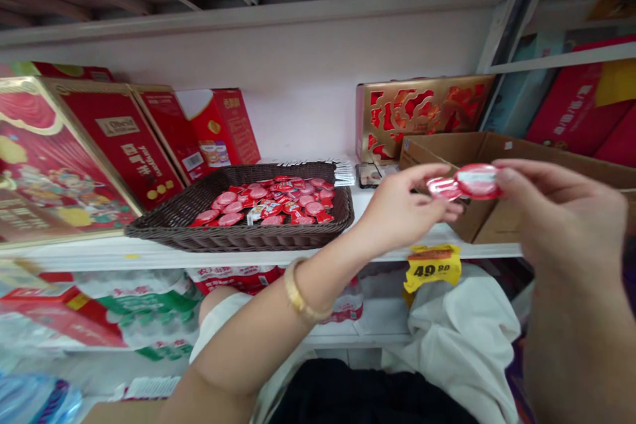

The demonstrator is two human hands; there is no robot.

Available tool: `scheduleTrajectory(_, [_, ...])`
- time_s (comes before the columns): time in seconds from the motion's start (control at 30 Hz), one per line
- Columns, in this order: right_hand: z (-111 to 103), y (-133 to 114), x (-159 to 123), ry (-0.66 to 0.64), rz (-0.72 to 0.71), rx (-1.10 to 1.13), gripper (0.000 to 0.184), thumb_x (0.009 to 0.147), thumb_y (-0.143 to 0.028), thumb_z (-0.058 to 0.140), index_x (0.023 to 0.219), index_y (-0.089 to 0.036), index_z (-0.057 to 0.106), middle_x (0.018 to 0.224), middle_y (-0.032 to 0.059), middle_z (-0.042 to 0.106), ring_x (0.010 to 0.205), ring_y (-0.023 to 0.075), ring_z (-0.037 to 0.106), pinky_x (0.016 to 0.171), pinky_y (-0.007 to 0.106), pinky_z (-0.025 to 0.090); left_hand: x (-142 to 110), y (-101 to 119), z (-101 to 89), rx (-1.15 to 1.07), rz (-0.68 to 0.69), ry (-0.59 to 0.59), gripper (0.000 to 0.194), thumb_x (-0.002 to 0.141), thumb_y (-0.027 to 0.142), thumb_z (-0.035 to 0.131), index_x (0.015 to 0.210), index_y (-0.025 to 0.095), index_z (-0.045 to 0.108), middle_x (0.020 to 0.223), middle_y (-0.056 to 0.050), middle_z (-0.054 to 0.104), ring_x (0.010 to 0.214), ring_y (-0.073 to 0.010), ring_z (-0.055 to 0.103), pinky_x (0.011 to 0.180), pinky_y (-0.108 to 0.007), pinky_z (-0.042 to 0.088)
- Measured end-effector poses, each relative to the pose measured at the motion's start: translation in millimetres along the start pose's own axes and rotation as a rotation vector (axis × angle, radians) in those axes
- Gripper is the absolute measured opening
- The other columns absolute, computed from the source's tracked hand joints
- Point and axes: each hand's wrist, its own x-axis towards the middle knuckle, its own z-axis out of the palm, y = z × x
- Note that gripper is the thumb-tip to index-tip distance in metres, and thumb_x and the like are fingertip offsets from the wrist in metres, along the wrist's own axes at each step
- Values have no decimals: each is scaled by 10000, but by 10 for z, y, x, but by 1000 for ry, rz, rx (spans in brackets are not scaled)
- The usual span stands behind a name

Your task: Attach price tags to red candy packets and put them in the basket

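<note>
A round candy [476, 181] in a red and clear wrapper is held up between my two hands, over the front of the shelf. My left hand [405, 205], with a gold bracelet on the wrist, pinches the wrapper's flared left end. At the other side, the thumb and fingers of my right hand [561, 205] grip the candy's edge. To the left, a dark brown woven basket [238, 238] stands on the white shelf [387, 248] with a pile of similar red wrapped candies [273, 202] inside.
Red gift boxes [124, 139] line the left of the shelf. A gold and red box [427, 112] and an open cardboard box [447, 149] stand right. A yellow price tag [433, 267] hangs at the shelf edge. Packs of bottles [144, 311] sit below.
</note>
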Motion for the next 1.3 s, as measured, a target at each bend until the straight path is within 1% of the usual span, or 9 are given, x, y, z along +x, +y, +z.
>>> scheduleTrajectory(0.13, [-199,125,616,96,80,-381,368,730,-376,764,1003,-129,772,767,102,687,587,178,569,628,403,485,475,121,105,392,263,23,703,819,108,658,1465,150,384,1358,-190,565,1026,-220,684,899,-355,567])
scheduleTrajectory(0.27, [-304,194,505,41,-50,-463,452,831,-537,635,1155,-236,728,835,82,671,687,248,596,656,414,466,193,21,-200,877,408,45,535,854,174,617,1374,109,508,1401,-188,502,1219,-252,572,1067,-385,450])
scheduleTrajectory(0.43, [-80,99,-17,-42,-176,-280,317,852,-460,655,1010,-205,760,875,103,699,649,208,557,615,369,405,-433,-63,-731,1261,186,145,376,909,303,560,1214,98,637,1163,-158,671,1096,-285,631,991,-417,477])
scheduleTrajectory(0.6, [318,57,-258,-222,-257,-159,185,852,-377,659,852,-212,742,726,40,677,562,147,517,530,302,393,-692,-125,-896,1493,-58,195,465,941,524,447,976,154,726,940,-134,745,874,-308,697,733,-388,510])
scheduleTrajectory(0.77, [594,80,-398,-371,-204,-160,197,827,-364,652,835,-197,755,639,9,664,523,122,513,504,262,388,-757,-280,-968,1551,85,172,517,955,542,397,839,160,726,789,-111,735,741,-244,682,624,-308,433])
scheduleTrajectory(1.0, [821,212,-573,-492,-175,-106,195,806,-370,674,852,-196,751,699,20,701,580,144,555,588,287,450,-1079,-289,-1297,1524,621,105,373,888,403,532,605,178,624,507,-25,590,486,-139,524,524,-286,327])
scheduleTrajectory(1.07, [862,198,-635,-520,-215,-78,164,809,-350,686,859,-206,747,750,26,712,616,150,568,623,296,466,-1187,-244,-1382,1454,689,59,326,861,370,556,600,183,611,484,-12,560,466,-131,494,514,-284,323])
scheduleTrajectory(1.17, [908,142,-708,-595,-288,-49,138,819,-327,700,889,-220,752,757,26,694,657,159,584,653,303,475,-1285,-114,-1456,1313,589,-54,276,855,335,538,646,182,632,521,-24,586,498,-137,515,526,-275,350])
scheduleTrajectory(1.3, [969,119,-739,-645,-347,-56,148,843,-332,692,927,-241,774,727,30,669,692,178,614,675,317,482,-1197,138,-1543,1095,222,-56,355,933,314,416,752,172,687,678,-45,698,624,-140,606,630,-243,430])
